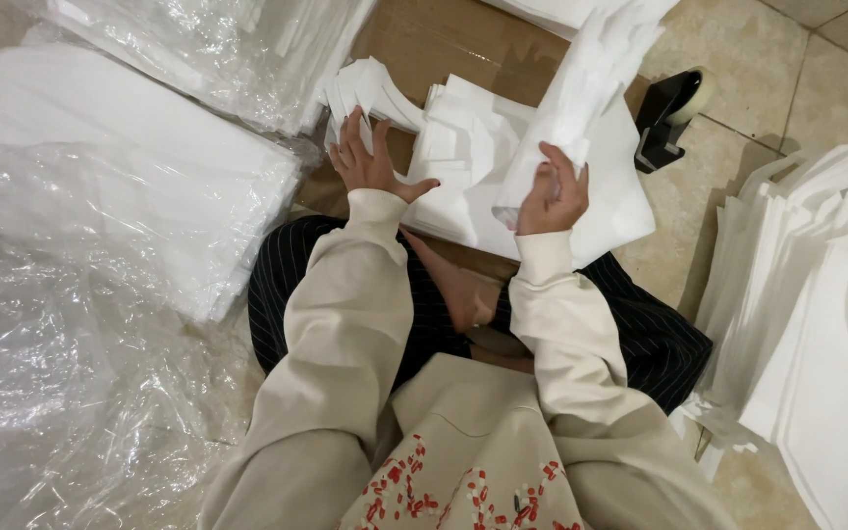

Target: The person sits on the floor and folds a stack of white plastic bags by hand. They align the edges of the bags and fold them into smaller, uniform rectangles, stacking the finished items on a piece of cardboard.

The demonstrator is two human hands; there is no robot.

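the person sits cross-legged on the floor [738, 59] with a low pile of white bags [473, 167] lying flat on a sheet of cardboard [434, 39] just ahead of the knees. the right hand [552, 196] is closed around the lower end of a bunch of white bags [591, 88], which it holds upright; the bunch's long axis rises up and away from the body, slightly to the right. the left hand [367, 157] lies open, fingers spread, pressed flat at the left edge of the pile, holding nothing; it may be touching the cardboard too, though that edge is hard to read. the pile sits between the two hands, nearer the left. a tape dispenser [674, 113] stands to the right, clear plastic wrap [61, 324] spreads at left, and another stack of bags [817, 314] lies at far right.
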